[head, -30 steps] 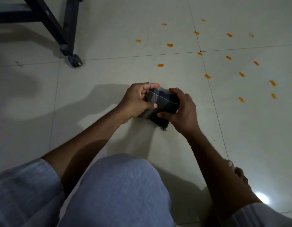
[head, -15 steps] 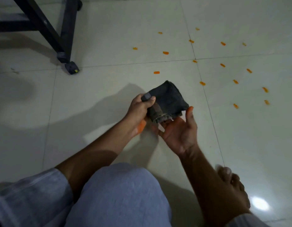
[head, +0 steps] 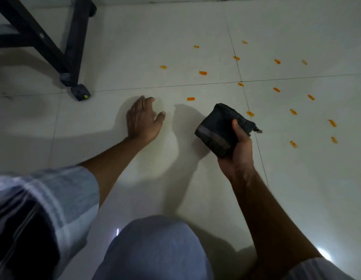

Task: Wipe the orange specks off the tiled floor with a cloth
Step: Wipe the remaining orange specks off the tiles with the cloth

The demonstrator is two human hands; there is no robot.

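Observation:
A folded dark cloth (head: 218,128) with a brownish band along one edge is gripped in my right hand (head: 238,150), held above the pale tiled floor (head: 296,188). Its frayed corner points right. Several orange specks lie scattered on the tiles beyond and to the right, one (head: 190,99) just left of the cloth's far end, another (head: 250,113) beside its right edge. My left hand (head: 144,120) rests flat on the floor to the left of the cloth, fingers spread and straight.
A dark metal furniture leg (head: 74,47) with a capped foot (head: 80,93) stands at the upper left, close beyond my left hand. My bent knee in light blue fabric (head: 155,249) fills the bottom centre. Grout lines cross the tiles.
My left hand let go of the cloth and moved left onto the floor. The right hand, open under the cloth half a second ago, now grips it alone and has shifted right.

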